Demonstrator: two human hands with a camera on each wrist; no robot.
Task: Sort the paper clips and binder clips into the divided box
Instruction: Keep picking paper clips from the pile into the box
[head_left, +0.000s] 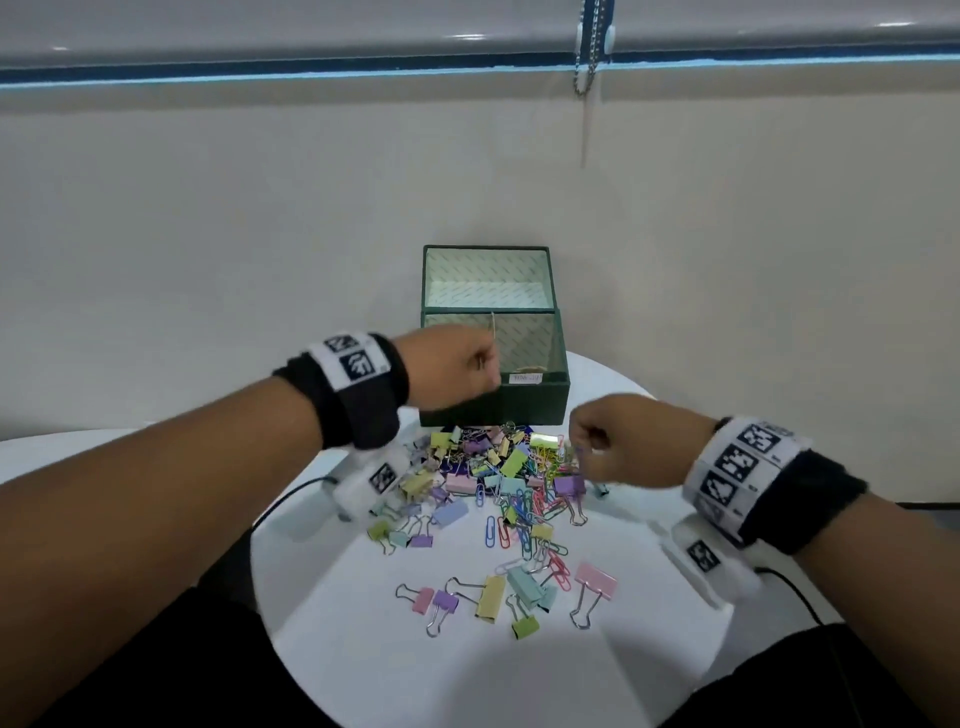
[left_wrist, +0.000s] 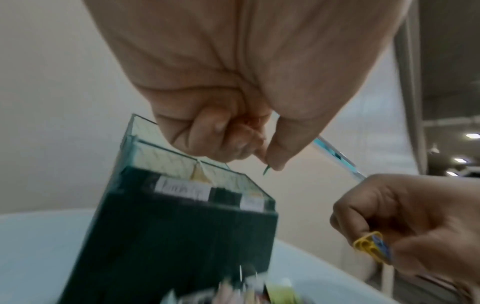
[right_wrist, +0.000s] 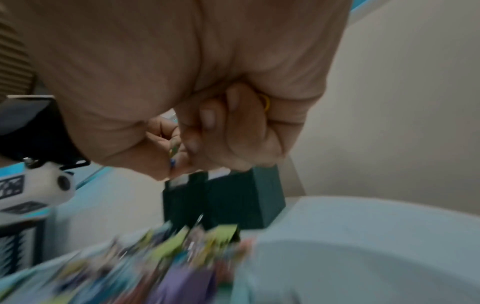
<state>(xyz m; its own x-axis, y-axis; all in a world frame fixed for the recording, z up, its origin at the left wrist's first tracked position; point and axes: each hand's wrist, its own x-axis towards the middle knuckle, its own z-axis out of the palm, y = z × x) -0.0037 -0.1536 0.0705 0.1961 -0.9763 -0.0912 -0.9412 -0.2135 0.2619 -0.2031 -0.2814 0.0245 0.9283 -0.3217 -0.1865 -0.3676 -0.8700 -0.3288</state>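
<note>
Round white table (head_left: 363, 649), wall behind. At 12 o'clock on it, a dark green box (head_left: 530, 402) with one long rear compartment and two front ones, white labels (left_wrist: 183, 190) on the front rim, print unreadable. From the box's front wall toward 6 o'clock, a heap of clips (head_left: 498, 478): pastel binder clips tangled with coloured paper clips, thinning into scattered ones, among them a pink binder clip (head_left: 595, 579) at about 5 o'clock and a yellow one (head_left: 491, 597) near 6. Left hand (head_left: 452, 366) raised over the box's front left compartment, fingers curled, thumb and forefinger pinching a thin green clip (left_wrist: 266, 170) whose tip alone shows; type hard to tell. Right hand (head_left: 628, 441) raised at 3 o'clock of the heap, apart from the box, fingers clenched round a small bunch of paper clips (left_wrist: 372, 247), yellow and blue ends showing at the fist. Black bands with white marker tags on both wrists; a small white camera (right_wrist: 55, 185) under the left wrist.
</note>
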